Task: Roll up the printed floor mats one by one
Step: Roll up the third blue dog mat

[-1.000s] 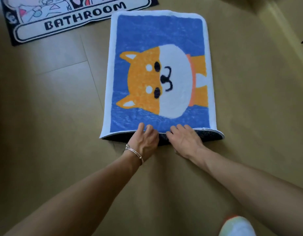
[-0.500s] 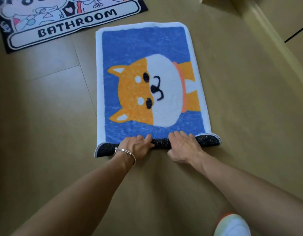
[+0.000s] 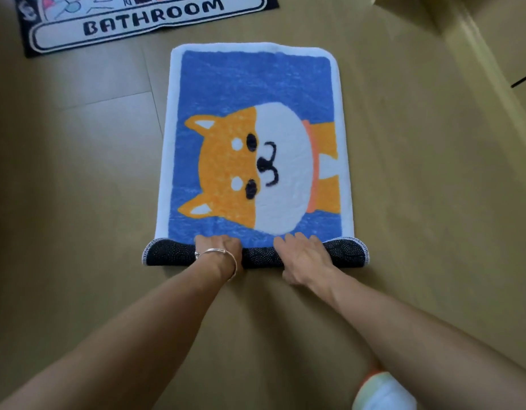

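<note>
The tan wood-look floor (image 3: 78, 202) carried everything. The blue plush floor mat with an orange-and-white dog print (image 3: 253, 134) lay flat mid-floor, only its near end turned into a short roll showing dark dotted backing (image 3: 167, 253); most of it was left to roll. The black-and-white "BATHROOM" printed mat (image 3: 137, 22) at the floor's far left edge lay flat, untouched. The left hand (image 3: 219, 247), silver bangle (image 3: 223, 255) at the wrist, curled over the roll; the right hand (image 3: 303, 253) pressed fingers spread on it. A white shoe toe (image 3: 383, 392) sat near. Nothing blocked the roll's path.
</note>
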Demonstrator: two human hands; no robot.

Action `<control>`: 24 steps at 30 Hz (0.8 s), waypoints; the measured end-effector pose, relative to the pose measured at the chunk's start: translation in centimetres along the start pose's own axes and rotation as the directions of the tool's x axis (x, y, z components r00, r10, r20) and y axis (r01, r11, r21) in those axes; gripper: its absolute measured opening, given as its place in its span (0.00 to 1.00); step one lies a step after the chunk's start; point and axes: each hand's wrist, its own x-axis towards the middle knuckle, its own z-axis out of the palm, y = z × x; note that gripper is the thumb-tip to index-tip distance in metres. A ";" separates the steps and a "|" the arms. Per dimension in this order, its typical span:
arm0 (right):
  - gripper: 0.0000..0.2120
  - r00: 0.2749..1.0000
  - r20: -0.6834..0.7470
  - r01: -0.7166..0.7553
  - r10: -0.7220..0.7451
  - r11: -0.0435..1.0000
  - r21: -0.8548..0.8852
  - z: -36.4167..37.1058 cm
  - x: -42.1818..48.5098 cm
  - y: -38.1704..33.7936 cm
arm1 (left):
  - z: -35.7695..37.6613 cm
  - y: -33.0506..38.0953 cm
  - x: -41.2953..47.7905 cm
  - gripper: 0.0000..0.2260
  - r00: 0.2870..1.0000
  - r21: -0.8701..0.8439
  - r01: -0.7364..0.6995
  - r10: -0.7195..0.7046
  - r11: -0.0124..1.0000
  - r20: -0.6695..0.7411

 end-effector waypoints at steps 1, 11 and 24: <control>0.18 1.000 -0.018 -0.005 0.004 1.000 -0.016 0.2 -0.1 -0.1 | 0.0 -0.1 0.0 0.10 1.000 -0.019 0.008 -0.008 1.000 0.011; 0.06 0.976 0.216 -0.068 0.021 0.975 0.214 -0.8 0.8 1.0 | 1.6 -2.5 -1.1 0.14 0.925 0.042 -0.313 0.315 0.949 -0.211; 0.11 0.983 0.176 -0.090 0.057 0.979 0.185 -1.4 1.4 0.2 | 1.0 -0.6 -1.0 0.16 0.914 0.074 -0.298 0.307 0.952 -0.266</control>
